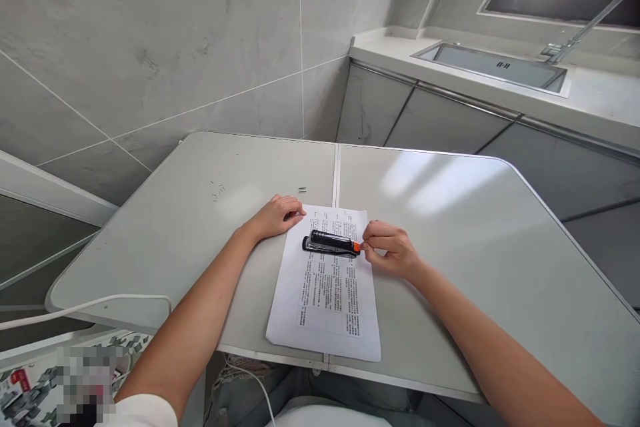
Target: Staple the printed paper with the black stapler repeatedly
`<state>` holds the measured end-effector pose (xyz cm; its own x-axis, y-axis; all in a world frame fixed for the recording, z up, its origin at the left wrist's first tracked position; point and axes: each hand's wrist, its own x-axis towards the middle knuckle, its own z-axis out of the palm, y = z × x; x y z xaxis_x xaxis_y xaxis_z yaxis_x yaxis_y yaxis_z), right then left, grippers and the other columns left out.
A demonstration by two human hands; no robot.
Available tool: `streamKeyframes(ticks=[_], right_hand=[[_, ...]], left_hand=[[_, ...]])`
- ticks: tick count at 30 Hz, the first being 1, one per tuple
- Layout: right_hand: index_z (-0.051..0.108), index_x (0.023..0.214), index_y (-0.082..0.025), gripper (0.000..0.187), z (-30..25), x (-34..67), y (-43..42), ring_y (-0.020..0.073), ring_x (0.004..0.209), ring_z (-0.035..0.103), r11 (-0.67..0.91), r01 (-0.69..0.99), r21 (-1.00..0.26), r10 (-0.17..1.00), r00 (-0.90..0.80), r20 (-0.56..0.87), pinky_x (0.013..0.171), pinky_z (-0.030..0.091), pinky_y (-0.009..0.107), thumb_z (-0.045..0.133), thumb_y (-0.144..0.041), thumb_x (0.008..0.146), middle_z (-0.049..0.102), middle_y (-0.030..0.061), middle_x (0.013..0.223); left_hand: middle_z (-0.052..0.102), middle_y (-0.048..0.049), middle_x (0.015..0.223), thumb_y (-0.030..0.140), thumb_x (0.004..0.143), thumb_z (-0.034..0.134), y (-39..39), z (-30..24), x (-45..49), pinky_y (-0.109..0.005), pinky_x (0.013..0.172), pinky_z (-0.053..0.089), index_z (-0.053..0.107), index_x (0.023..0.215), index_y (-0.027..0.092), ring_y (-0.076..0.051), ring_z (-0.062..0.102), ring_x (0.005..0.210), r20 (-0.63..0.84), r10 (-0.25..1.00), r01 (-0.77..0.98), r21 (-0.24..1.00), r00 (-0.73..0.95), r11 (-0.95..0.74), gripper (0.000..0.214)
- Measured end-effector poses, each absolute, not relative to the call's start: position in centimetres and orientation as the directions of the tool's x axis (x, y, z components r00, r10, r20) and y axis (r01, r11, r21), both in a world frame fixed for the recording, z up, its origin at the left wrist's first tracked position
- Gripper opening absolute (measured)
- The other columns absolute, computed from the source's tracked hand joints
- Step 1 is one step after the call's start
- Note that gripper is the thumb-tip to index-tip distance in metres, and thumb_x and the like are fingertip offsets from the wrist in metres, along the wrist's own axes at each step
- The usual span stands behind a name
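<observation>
A black stapler [330, 243] with an orange end lies crosswise on a printed sheet of paper [333, 333]; its orange end points right. My right hand [390, 248] pinches that end between thumb and fingers. My left hand [279, 216] rests on the table at the top left corner of the paper, its fingers loosely bent and a gap showing between thumb and fingers. Two short strips of staples [302, 189] lie just beyond my left hand. Several loose staples [217, 191] are scattered farther left.
The light grey folding table [450, 247] has a seam [336, 173] down its middle. A tiled wall [200, 40] stands behind it. At the back right is a counter with a sink [495, 65]. A white cable [100, 300] crosses the table's left front corner.
</observation>
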<state>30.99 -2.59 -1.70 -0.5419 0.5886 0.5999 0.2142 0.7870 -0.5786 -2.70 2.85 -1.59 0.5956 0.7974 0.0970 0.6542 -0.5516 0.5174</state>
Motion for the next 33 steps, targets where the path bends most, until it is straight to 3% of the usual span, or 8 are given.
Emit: streamKeyframes(ticks=[4,11,18,33], right_hand=[[0.036,0.06,-0.021,0.036,-1.9,30.9,-2.4,0.0139,0.062,0.038,0.774,0.221,-0.593,0.592,-0.585,0.554,0.06,0.031,0.033,0.054,-0.005,0.087,0.046,0.0002,0.065],[0.029,0.061,-0.022,0.039,-2.0,30.3,-2.3,0.015,0.062,0.033,0.791,0.289,-0.539,0.577,-0.644,0.502,0.059,0.027,0.032,0.052,-0.009,0.089,0.035,-0.0015,0.063],[0.033,0.058,-0.023,0.044,-2.2,29.9,-2.5,0.0163,0.061,0.038,0.755,0.348,-0.556,0.624,-0.643,0.444,0.058,0.032,0.032,0.05,-0.022,0.099,0.037,-0.0005,0.062],[0.026,0.06,-0.022,0.046,-3.1,29.8,-2.3,0.0137,0.06,0.036,0.731,0.271,-0.626,0.637,-0.599,0.485,0.055,0.029,0.03,0.049,-0.02,0.099,0.036,-0.0008,0.065]], left_hand=[[0.069,-0.0014,0.088,0.03,0.098,0.053,2.9,-1.9,-2.8,-0.037,0.092,0.039,0.067,0.095,0.022,-0.019,0.062,0.086,0.099,0.801,0.648,0.532,0.591,-0.544,0.017],[0.069,-0.0014,0.088,0.032,0.098,0.053,2.8,-1.8,-2.8,-0.038,0.093,0.038,0.067,0.095,0.022,-0.018,0.061,0.085,0.107,0.8,0.642,0.537,0.591,-0.547,0.018],[0.067,-0.0007,0.084,0.031,0.096,0.053,2.8,-1.9,-2.8,-0.038,0.092,0.039,0.068,0.096,0.022,-0.018,0.06,0.081,0.111,0.804,0.637,0.551,0.584,-0.539,0.017],[0.066,-0.0005,0.085,0.03,0.096,0.053,2.9,-1.9,-2.8,-0.037,0.093,0.038,0.068,0.098,0.022,-0.018,0.06,0.082,0.108,0.802,0.637,0.55,0.587,-0.54,0.017]])
